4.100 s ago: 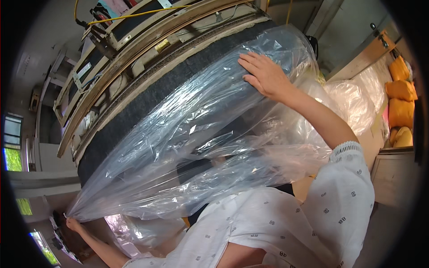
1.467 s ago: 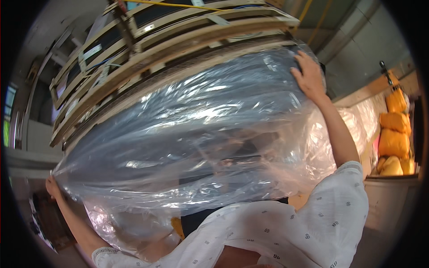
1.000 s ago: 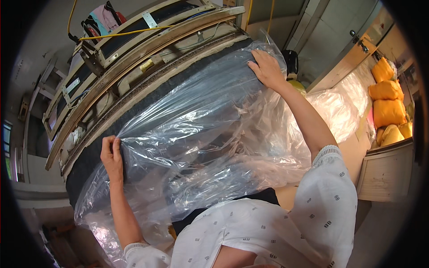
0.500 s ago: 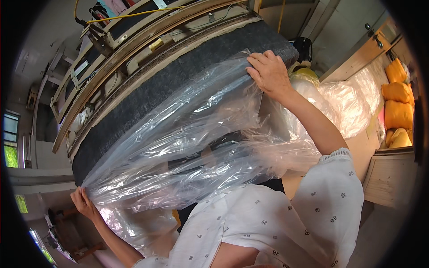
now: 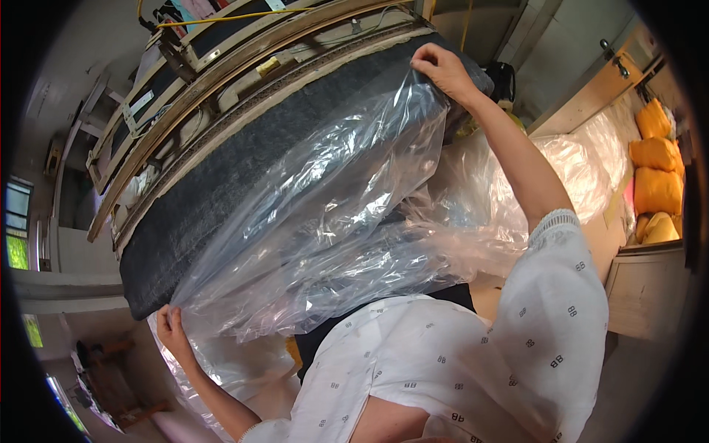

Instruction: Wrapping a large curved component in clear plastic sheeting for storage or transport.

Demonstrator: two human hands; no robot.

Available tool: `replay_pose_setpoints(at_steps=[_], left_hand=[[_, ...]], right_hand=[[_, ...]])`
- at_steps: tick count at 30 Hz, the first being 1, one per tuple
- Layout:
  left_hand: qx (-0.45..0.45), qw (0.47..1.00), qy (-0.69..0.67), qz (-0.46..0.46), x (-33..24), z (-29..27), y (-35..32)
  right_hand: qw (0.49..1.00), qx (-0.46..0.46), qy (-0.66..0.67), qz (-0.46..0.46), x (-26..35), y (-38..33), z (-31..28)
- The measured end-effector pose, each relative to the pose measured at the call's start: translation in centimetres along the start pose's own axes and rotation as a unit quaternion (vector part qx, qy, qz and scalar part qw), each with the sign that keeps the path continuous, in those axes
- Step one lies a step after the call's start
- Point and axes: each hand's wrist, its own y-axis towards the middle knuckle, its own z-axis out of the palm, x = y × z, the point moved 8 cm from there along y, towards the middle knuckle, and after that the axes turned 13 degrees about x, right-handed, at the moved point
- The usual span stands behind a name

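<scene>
A wide sheet of clear plastic film (image 5: 325,214) stretches between my two hands, wrinkled and shiny. My right hand (image 5: 443,70) pinches its far right corner, raised over the dark padded board of the machine. At the lower left, my left hand (image 5: 173,332) is closed on the film's other corner, beside the board's left end. The film's upper edge lies across the dark grey cloth-covered surface (image 5: 221,177), and its lower part hangs in folds in front of my body.
Behind the board runs a long wooden-edged machine frame (image 5: 244,74) with wires. More bunched clear plastic (image 5: 576,177) lies at the right. Orange bundles (image 5: 656,166) are stacked on the far right, above a pale wooden cabinet (image 5: 646,295).
My right hand has moved up and farther over the board, lifting its film corner. My left hand has shifted right and slightly down, still gripping the film.
</scene>
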Motion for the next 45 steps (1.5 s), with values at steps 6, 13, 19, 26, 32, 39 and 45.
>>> replay_pose_setpoints(at_steps=[6,13,19,26,32,39,45], left_hand=[[0.107,0.972,-0.191,-0.083,-1.1,1.1,2.0],[0.007,0.969,-0.233,-0.086,0.3,0.3,2.5],[-0.047,0.964,-0.238,-0.105,0.3,-1.9,1.2],[-0.049,0.972,-0.209,-0.091,-1.8,-2.5,-1.3],[0.03,0.977,-0.182,-0.102,-0.6,-1.8,-4.4],[-0.081,0.896,-0.381,-0.215,6.2,-0.4,-3.3],[-0.224,0.901,-0.363,-0.074,-0.8,-1.6,9.4]], right_hand=[[0.989,-0.033,0.145,-0.017,7.0,-3.9,-0.1],[0.991,0.067,-0.086,-0.083,8.2,-8.2,4.8],[0.978,0.024,-0.207,0.028,4.7,-5.1,3.2],[0.972,-0.018,-0.232,0.008,2.5,-2.8,2.1],[0.979,-0.031,-0.198,0.02,0.1,-1.0,0.8],[0.975,0.184,0.118,0.029,0.1,3.7,2.3],[0.957,-0.105,0.271,0.025,1.0,7.6,0.9]])
